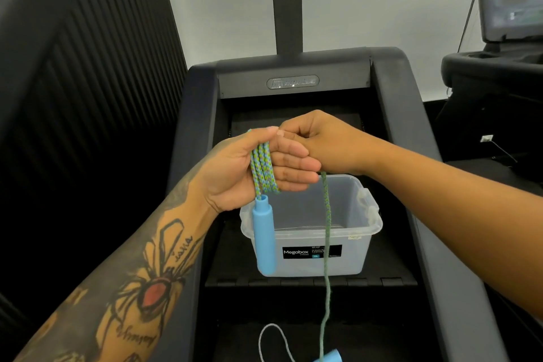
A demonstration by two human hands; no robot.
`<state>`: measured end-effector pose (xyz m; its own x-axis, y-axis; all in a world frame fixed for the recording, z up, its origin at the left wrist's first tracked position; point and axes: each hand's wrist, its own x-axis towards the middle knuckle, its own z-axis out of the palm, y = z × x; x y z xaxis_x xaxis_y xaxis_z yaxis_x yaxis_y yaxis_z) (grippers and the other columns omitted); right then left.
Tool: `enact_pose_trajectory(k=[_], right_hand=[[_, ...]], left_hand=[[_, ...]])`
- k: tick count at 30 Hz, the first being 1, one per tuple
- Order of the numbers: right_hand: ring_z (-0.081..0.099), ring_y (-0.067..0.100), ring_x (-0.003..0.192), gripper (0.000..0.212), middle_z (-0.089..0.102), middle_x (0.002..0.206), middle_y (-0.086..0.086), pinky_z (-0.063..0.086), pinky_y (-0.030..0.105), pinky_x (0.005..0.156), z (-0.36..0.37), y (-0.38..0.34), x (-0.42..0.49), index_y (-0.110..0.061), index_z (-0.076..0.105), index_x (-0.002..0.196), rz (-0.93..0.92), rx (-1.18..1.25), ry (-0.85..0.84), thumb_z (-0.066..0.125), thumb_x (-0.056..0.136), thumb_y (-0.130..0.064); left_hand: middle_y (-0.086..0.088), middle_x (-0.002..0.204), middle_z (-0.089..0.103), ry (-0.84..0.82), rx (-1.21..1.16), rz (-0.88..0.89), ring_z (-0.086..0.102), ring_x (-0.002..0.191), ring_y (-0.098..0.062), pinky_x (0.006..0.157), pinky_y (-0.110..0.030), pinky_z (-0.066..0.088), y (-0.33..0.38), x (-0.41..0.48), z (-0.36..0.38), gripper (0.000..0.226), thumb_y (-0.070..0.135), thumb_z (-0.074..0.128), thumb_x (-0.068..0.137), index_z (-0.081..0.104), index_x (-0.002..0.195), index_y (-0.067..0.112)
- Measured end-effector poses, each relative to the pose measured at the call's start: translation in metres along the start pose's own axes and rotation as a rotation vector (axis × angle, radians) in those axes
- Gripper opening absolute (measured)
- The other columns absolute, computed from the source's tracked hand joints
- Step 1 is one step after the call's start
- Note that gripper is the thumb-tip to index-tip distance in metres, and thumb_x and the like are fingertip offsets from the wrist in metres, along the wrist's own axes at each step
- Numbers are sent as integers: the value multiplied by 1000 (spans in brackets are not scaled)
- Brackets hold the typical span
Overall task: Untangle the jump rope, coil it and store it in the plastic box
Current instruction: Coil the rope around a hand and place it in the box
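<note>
My left hand (258, 167) grips several folded strands of the blue-green braided jump rope (263, 169), and one blue handle (264, 241) hangs from it just below the palm. My right hand (320, 141) is closed right behind the left hand's fingers, pinching the rope there. A single strand (326, 244) drops from under the right hand, in front of the plastic box, down to the second blue handle (329, 358) at the bottom edge. The clear plastic box (364, 241) labelled Megabox stands open and empty on a step below my hands.
The box sits on the dark steps of a stair-climber machine (293, 82) with tall black side rails. A thin white cord loop (271, 341) lies near the bottom. Another exercise machine with a screen (511, 3) stands at the right.
</note>
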<state>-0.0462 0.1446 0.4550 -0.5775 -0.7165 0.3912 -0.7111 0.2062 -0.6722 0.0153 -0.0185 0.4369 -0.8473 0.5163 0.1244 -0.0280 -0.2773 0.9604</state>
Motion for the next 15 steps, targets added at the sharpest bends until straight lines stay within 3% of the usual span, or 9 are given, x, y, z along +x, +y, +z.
enact_pose_trajectory(k=[4, 7, 9, 11, 15], right_hand=[[44, 2, 58, 26, 52, 60, -3, 40, 17, 56, 3, 4, -1, -9, 57, 64, 7, -20, -17, 56, 90, -10], [48, -3, 45, 34, 55, 47, -14, 40, 12, 48, 18, 8, -10, -21, 52, 55, 73, -108, 8, 53, 78, 4], [47, 0, 43, 31, 55, 53, -9, 41, 17, 50, 29, 18, -21, -20, 59, 66, 72, -183, -6, 49, 93, -9], [43, 2, 46, 27, 49, 59, -6, 39, 18, 53, 37, 19, -39, -19, 65, 82, 70, -223, -189, 46, 100, -28], [33, 11, 53, 40, 38, 60, 2, 36, 27, 54, 37, 0, -63, -7, 45, 68, 38, -200, -355, 52, 98, -31]], left_hand=[[-21, 97, 73, -1, -9, 26, 71, 92, -32, 87, -44, 55, 1, 1, 1, 47, 31, 39, 92, 71, 95, -4], [-22, 101, 72, 44, -31, 60, 70, 96, -33, 89, -46, 53, 4, 2, -2, 50, 31, 36, 93, 71, 98, -4], [-24, 105, 71, 69, -38, 68, 68, 101, -35, 92, -46, 51, 5, 2, -6, 50, 31, 35, 93, 69, 102, -5], [-25, 109, 69, 81, -33, 71, 65, 107, -38, 99, -49, 47, 6, 0, -11, 49, 30, 35, 94, 67, 106, -6], [-28, 113, 67, 124, 38, 45, 60, 114, -43, 102, -50, 43, 4, -2, -19, 50, 29, 37, 94, 60, 113, -11]])
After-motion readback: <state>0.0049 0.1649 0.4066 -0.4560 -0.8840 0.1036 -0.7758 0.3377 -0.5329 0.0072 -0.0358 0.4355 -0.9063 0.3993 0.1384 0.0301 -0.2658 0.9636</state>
